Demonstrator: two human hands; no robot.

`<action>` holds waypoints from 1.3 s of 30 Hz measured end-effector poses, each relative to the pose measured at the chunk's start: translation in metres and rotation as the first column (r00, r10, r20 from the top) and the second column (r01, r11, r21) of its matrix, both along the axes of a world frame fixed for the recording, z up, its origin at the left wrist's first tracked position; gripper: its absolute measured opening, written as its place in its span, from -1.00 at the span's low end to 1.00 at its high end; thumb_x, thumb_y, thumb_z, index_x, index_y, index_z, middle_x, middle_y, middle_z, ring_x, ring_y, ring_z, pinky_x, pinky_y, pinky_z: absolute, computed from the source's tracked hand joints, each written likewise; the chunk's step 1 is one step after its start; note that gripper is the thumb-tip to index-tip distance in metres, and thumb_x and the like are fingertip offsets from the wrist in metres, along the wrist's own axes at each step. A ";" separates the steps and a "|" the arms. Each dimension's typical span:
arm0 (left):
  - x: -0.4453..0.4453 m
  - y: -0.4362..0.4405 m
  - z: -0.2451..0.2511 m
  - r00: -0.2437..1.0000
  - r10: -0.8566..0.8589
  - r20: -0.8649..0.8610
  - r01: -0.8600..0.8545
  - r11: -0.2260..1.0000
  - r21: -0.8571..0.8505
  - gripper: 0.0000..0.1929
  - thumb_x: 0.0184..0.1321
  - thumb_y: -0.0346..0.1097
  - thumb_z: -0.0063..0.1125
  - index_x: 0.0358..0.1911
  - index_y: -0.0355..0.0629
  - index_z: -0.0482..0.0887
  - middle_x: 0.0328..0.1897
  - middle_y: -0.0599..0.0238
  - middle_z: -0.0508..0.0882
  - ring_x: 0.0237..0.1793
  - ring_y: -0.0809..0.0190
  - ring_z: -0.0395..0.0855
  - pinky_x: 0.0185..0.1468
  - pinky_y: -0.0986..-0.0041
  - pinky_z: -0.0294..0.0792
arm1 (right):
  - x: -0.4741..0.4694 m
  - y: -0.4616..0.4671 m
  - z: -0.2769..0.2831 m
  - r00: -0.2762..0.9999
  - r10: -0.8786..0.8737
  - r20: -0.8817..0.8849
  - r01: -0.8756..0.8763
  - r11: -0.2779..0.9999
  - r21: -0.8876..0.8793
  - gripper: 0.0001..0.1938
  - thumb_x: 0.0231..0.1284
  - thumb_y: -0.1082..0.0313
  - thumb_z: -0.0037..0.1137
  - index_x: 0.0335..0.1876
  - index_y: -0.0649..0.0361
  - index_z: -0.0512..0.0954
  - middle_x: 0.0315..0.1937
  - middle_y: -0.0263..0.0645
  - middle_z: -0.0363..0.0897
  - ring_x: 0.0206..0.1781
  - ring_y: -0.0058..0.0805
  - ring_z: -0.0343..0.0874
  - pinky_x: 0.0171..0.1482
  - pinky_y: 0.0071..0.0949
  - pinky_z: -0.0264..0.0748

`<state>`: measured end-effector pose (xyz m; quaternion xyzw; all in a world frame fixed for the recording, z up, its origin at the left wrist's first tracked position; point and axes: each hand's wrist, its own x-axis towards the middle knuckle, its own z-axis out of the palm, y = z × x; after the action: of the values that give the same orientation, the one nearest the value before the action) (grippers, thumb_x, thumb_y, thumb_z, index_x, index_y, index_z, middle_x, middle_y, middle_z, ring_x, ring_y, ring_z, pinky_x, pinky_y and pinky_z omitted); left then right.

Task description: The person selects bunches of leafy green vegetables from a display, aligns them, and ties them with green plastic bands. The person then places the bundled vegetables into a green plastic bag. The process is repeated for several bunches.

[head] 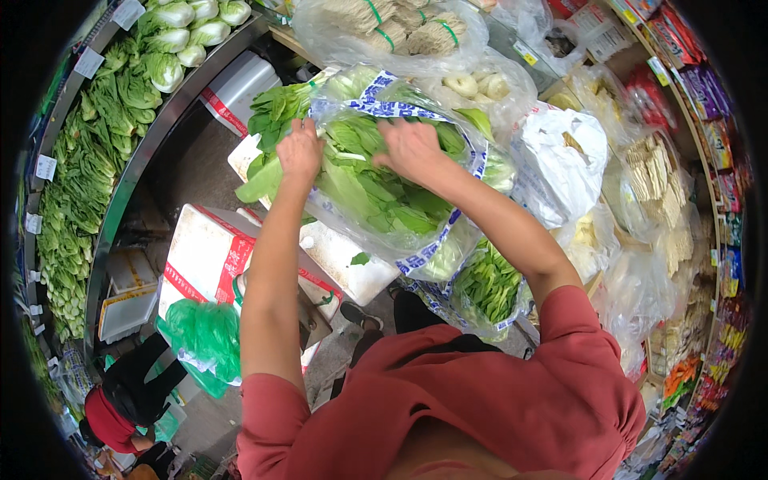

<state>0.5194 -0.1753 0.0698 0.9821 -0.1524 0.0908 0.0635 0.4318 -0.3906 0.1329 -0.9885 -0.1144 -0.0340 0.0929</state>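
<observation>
A clear plastic bag with blue printed bands lies open in front of me, full of loose leafy greens. My left hand is curled over leafy greens at the bag's left rim. Broad leaves stick out to the left beneath it. Among the greens inside the bag is my right hand, its fingertips partly hidden by leaves. A bunch of darker greens with a green tie lies just beyond my left hand. The bag rests partly over a white foam box with a torn leaf on its lid.
More bagged greens stand by my legs. White foam boxes with red tape and a green plastic bag are at left. Vegetable shelves curve along the left. Bagged dried noodles and a white bag lie beyond and right. Another person bends lower left.
</observation>
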 end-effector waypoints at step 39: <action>-0.271 -0.062 0.020 0.788 -0.411 -0.459 0.041 0.778 -0.626 -0.68 0.14 -0.27 0.34 -0.04 -0.20 0.68 -0.09 -0.02 0.60 -0.10 -0.16 0.67 -0.08 0.06 0.52 | -0.051 -0.062 -0.078 0.940 -0.294 -0.173 0.234 0.924 -0.302 0.52 -0.56 0.14 0.70 0.62 -0.09 -0.28 0.30 0.23 0.33 0.30 0.14 0.42 0.22 -0.01 0.43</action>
<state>0.2480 -0.2378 0.0899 0.8664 -0.2133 -0.1747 0.4165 0.3809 -0.4525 0.0547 -0.9958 0.0277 0.0771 -0.0398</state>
